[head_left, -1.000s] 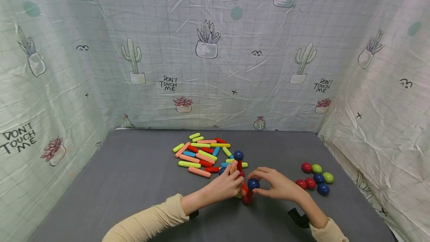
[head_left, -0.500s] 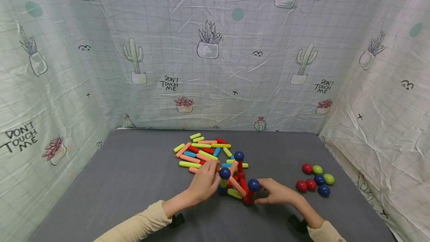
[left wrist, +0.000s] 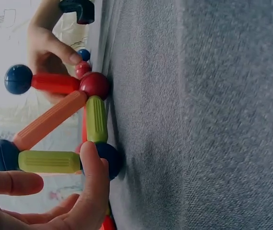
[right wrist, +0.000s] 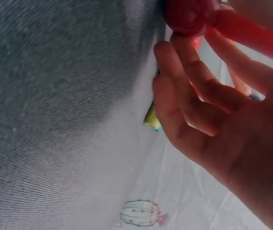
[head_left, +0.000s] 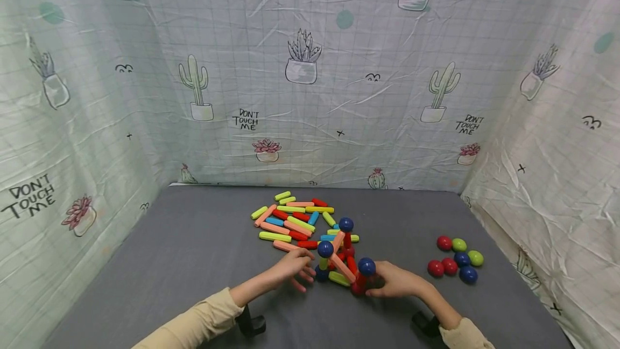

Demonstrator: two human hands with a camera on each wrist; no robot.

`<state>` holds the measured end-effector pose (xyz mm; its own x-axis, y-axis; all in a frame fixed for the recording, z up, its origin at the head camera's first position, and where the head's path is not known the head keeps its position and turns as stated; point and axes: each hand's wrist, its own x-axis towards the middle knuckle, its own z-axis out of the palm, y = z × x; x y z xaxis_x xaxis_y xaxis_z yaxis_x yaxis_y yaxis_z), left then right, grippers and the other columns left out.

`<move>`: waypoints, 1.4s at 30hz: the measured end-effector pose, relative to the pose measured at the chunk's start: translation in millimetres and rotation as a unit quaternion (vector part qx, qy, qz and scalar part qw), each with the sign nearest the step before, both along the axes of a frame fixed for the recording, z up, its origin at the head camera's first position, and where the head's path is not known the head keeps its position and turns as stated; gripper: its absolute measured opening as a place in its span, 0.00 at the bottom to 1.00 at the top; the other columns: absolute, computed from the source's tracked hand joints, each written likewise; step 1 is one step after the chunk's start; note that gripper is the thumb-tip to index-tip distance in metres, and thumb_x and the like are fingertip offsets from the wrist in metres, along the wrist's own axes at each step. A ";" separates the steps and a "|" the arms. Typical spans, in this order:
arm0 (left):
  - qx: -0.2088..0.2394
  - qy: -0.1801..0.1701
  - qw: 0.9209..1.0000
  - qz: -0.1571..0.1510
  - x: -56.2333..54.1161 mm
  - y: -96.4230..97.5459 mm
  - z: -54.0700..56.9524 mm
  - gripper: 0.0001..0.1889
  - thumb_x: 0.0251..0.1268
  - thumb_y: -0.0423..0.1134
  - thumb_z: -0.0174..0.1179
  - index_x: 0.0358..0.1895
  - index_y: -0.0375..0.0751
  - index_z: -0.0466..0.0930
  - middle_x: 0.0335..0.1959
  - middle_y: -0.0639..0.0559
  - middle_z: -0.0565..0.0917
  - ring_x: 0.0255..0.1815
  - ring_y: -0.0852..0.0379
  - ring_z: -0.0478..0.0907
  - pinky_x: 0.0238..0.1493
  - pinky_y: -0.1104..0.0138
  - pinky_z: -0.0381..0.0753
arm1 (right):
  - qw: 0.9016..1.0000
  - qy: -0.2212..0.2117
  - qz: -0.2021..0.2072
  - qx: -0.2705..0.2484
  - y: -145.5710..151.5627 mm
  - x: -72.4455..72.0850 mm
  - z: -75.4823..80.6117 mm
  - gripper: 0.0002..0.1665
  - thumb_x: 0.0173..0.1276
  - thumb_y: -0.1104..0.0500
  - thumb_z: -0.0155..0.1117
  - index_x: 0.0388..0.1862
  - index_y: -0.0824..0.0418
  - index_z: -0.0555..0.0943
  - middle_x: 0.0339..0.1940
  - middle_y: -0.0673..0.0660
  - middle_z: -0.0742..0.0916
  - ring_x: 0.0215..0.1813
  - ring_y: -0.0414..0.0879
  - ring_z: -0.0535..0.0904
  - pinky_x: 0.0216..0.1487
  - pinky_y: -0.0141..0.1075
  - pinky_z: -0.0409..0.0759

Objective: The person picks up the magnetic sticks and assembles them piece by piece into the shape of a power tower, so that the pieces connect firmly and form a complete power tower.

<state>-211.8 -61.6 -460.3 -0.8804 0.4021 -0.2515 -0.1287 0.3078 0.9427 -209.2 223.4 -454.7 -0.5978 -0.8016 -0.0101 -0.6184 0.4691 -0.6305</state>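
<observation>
A frame of magnetic rods and balls stands at the table's middle. Upper blue balls top its posts: a left one (head_left: 325,249), a back one (head_left: 346,224) and a right one (head_left: 366,266). An orange rod (head_left: 343,267) slants from the left upper ball to the red ball (left wrist: 95,85) at the front right foot. My left hand (head_left: 294,268), fingers loosely bent and spread, is beside the left post's green rod (left wrist: 49,162). Nothing is held in it. Around the front right foot curves my right hand (head_left: 399,279), a fingertip at the red ball and the thumb apart.
Loose rods (head_left: 290,209) in several colours lie behind and left of the frame. At the right lie several loose balls, among them a blue ball (head_left: 468,275) and a green ball (head_left: 476,258). A patterned cloth (head_left: 339,123) hangs around the grey table (head_left: 203,252).
My left hand has let go of the orange rod and drawn back left, leaving the rod slanting in the frame. My right hand has slid from the right upper blue ball down beside the red foot ball.
</observation>
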 end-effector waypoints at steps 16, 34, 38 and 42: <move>0.094 -0.063 0.993 0.012 -33.1 16.8 -1.8 0.20 0.63 0.31 0.40 0.58 0.28 0.60 0.53 0.32 0.72 0.43 0.46 0.79 0.37 0.54 0.80 | 0.995 -0.085 0.034 0.044 -32.6 24.8 12.2 0.28 0.63 0.53 0.57 0.58 0.68 0.68 0.45 0.59 0.81 0.43 0.37 0.76 0.42 0.29 0.76; -0.012 0.144 0.989 -0.029 -56.6 23.0 -2.5 0.14 0.63 0.32 0.46 0.50 0.30 0.69 0.44 0.37 0.79 0.38 0.50 0.80 0.36 0.63 0.80 | 0.998 0.037 -0.049 -0.026 -23.5 28.9 41.8 0.20 0.64 0.56 0.55 0.54 0.62 0.73 0.46 0.58 0.82 0.41 0.39 0.77 0.38 0.30 0.77; -0.159 0.351 0.920 -0.065 -62.6 21.5 -5.3 0.11 0.59 0.28 0.51 0.45 0.32 0.75 0.40 0.41 0.81 0.38 0.51 0.78 0.37 0.66 0.78 | 0.977 0.159 -0.107 -0.097 -10.4 26.9 56.3 0.14 0.62 0.63 0.58 0.48 0.57 0.77 0.40 0.53 0.84 0.37 0.33 0.76 0.32 0.28 0.76; -0.334 0.486 0.801 -0.102 -63.5 24.3 -10.6 0.10 0.58 0.35 0.56 0.44 0.40 0.78 0.38 0.48 0.80 0.37 0.54 0.76 0.37 0.67 0.76 | 0.940 0.264 -0.171 -0.133 0.4 22.8 60.8 0.16 0.57 0.68 0.61 0.44 0.54 0.78 0.38 0.52 0.83 0.36 0.33 0.76 0.31 0.29 0.76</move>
